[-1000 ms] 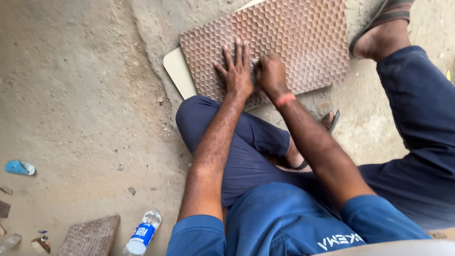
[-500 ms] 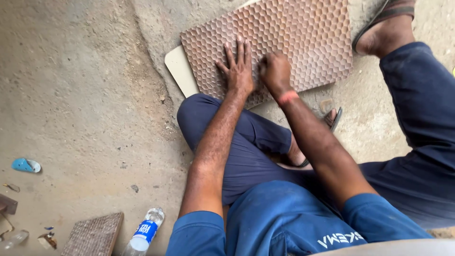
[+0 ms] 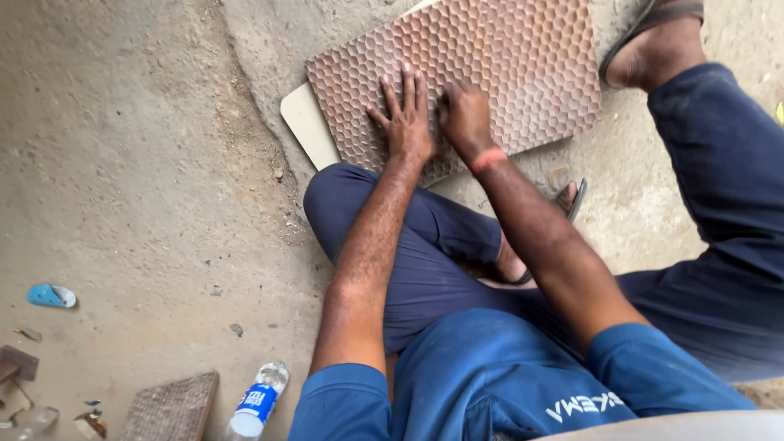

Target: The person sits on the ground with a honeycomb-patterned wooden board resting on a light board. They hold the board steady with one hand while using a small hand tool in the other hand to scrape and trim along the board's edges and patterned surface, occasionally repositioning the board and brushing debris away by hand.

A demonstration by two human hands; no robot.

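Both hands, left hand point(image 3: 406, 122) spread flat, right hand point(image 3: 464, 114) curled, gripping nothing, are pressing the honeycomb tile point(image 3: 490, 57) lying upper centre on the floor point(image 3: 147, 163).

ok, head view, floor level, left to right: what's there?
Blue scrap → small textured block → plastic water bottle → left hand → right hand, both on the honeycomb-textured slab → sandalled foot.
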